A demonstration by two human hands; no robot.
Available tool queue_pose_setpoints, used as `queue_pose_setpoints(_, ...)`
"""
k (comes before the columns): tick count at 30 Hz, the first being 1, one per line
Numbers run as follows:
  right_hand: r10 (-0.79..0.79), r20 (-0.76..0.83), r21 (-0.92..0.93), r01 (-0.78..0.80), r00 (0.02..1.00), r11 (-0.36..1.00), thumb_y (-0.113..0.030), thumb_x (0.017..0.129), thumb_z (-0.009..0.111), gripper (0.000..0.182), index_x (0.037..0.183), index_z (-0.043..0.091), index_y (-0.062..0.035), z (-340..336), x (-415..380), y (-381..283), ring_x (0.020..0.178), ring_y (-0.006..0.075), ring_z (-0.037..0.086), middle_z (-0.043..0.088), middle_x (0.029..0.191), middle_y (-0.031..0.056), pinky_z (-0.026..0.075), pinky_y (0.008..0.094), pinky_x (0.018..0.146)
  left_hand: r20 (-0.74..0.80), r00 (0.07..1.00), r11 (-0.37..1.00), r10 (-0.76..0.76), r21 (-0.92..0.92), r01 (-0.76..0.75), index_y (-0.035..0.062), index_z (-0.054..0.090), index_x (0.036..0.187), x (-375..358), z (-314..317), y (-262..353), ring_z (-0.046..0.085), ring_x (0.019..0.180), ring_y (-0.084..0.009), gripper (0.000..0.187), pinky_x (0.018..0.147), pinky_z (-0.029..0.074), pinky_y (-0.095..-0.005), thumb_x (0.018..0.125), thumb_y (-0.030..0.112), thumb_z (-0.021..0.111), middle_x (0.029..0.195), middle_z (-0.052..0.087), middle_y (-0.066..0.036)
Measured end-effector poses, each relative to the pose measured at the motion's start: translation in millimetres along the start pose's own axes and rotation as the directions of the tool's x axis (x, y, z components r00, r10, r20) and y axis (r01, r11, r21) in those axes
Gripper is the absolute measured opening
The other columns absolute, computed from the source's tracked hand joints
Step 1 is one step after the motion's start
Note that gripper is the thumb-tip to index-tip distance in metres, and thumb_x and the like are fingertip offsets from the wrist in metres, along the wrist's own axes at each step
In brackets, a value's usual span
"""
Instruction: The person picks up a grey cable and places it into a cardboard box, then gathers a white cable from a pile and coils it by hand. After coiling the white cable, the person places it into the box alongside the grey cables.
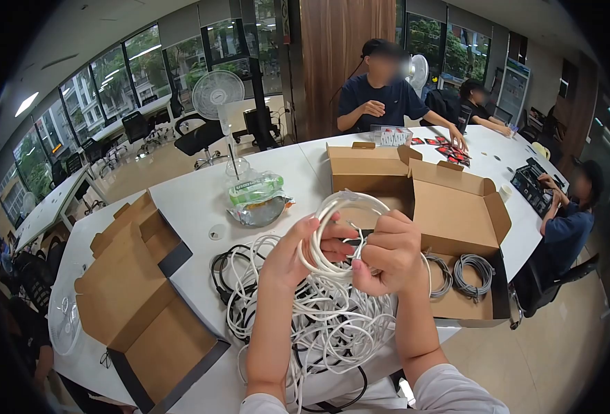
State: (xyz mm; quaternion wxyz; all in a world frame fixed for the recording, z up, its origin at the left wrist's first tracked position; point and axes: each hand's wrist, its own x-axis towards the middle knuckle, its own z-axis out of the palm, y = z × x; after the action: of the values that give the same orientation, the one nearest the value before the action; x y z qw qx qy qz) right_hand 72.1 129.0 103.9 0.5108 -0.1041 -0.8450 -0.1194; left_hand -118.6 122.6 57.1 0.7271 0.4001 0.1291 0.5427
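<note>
Above the table, my left hand [292, 250] is closed around one side of a coiled white cable [313, 243]. On the coil's other side my right hand [392, 254] is bent into a fist, thumb against the fingers, with a strand of the same cable by it. A small dark piece, perhaps a tie, shows between the hands; I cannot make out what it is. Beneath them spreads a tangled heap of white and black cables [339, 324]. Just right of my right hand, coiled grey cables [473, 277] lie inside an open cardboard box [457, 200].
Another open cardboard box [170, 331] lies at the left of the white table [298, 165]. Behind the heap is a green-and-silver plastic package [258, 200], near a standing fan [219, 95]. Across the table a person [381, 93] reaches toward red packets [450, 153]. Others sit at right.
</note>
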Motion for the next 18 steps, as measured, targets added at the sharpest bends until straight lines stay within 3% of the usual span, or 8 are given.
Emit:
queue_pose_setpoints(3,0.008,0.05,0.039,-0.01,0.999,0.999,-0.013,0.056,0.064,0.016,0.05,0.049,-0.0099,4,0,2,0.066,0.0204,0.049,0.053,0.058,0.0016,0.044,0.0338,0.069,0.072,0.996,0.992,0.051,-0.123,-0.042,-0.0006,0.049,0.123,0,-20,6,0.069,0.079,-0.0192,0.04,0.071,0.059,-0.0325,0.092,0.023,0.056,0.091,0.065,-0.008)
queue_pose_setpoints(5,0.082,-0.015,-0.073,-0.082,0.997,0.994,-0.01,0.058,0.065,0.015,0.07,0.057,-0.007,12,3,4,0.084,0.0256,0.051,0.059,0.077,0.0062,0.041,0.0378,0.084,0.028,0.989,0.981,0.143,-0.134,-0.138,0.0016,0.05,0.123,-3,-12,9,0.054,0.056,-0.0093,0.033,0.058,0.048,-0.0283,0.094,0.017,0.055,0.077,0.055,0.0)
queue_pose_setpoints(8,0.32,-0.207,-0.018,-0.33,0.925,0.944,-0.006,0.062,0.066,0.044,0.104,0.054,-0.0032,34,2,6,0.107,0.0343,0.047,0.059,0.099,0.0131,0.035,0.0431,0.098,0.079,0.962,0.96,0.262,-0.122,-0.252,0.0038,0.052,0.12,-5,-2,15,0.027,0.045,-0.0045,0.027,0.05,0.023,-0.0236,0.097,0.019,0.053,0.068,0.046,0.005)
queue_pose_setpoints(9,0.418,-0.276,0.05,-0.422,0.865,0.905,-0.004,0.064,0.066,0.055,0.116,0.051,-0.002,43,0,9,0.115,0.0374,0.044,0.058,0.105,0.0155,0.033,0.0447,0.101,0.07,0.965,0.958,0.253,-0.156,-0.24,0.0038,0.052,0.12,-5,-3,15,0.027,0.045,-0.0045,0.027,0.05,0.024,-0.0237,0.097,0.019,0.053,0.065,0.044,0.006)
queue_pose_setpoints(11,0.642,-0.096,0.356,-0.577,0.76,0.736,-0.002,0.079,0.063,0.056,0.128,0.038,0.0009,44,-7,17,0.105,0.029,0.055,0.06,0.105,0.0139,0.044,0.039,0.092,0.054,0.97,0.949,0.237,-0.225,-0.219,0.0037,0.053,0.118,-7,-4,15,0.028,0.044,-0.0045,0.027,0.049,0.024,-0.0238,0.097,0.021,0.054,0.061,0.04,0.006)
queue_pose_setpoints(13,0.78,0.307,0.776,-0.618,0.545,0.126,-0.003,0.085,0.061,0.046,0.127,0.041,0.0029,42,-11,15,0.093,0.021,0.062,0.061,0.102,0.0111,0.05,0.0338,0.085,0.032,0.959,0.958,0.281,-0.06,-0.279,0.0036,0.057,0.114,-7,0,11,0.026,0.044,-0.0038,0.024,0.048,0.022,-0.0235,0.096,0.021,0.056,0.058,0.038,0.007)
queue_pose_setpoints(14,0.686,0.453,0.778,-0.628,0.569,0.007,-0.007,0.09,0.06,0.029,0.116,0.052,0.0036,37,-13,19,0.072,0.012,0.063,0.063,0.087,0.0062,0.054,0.0275,0.073,0.023,0.953,0.953,0.301,0.023,-0.301,0.0036,0.059,0.112,-7,2,10,0.026,0.044,-0.0035,0.023,0.047,0.022,-0.0233,0.096,0.02,0.058,0.056,0.036,0.008)
queue_pose_setpoints(18,0.597,0.563,0.752,-0.654,0.572,-0.083,-0.009,0.087,0.064,0.017,0.098,0.064,0.0041,26,-21,28,0.066,0.0124,0.063,0.064,0.072,0.0045,0.055,0.0287,0.071,-0.072,0.958,0.878,0.279,0.422,-0.224,0.0044,0.058,0.095,-7,7,12,0.027,0.046,-0.004,0.019,0.047,0.022,-0.0236,0.095,0.023,0.06,0.055,0.034,0.008)
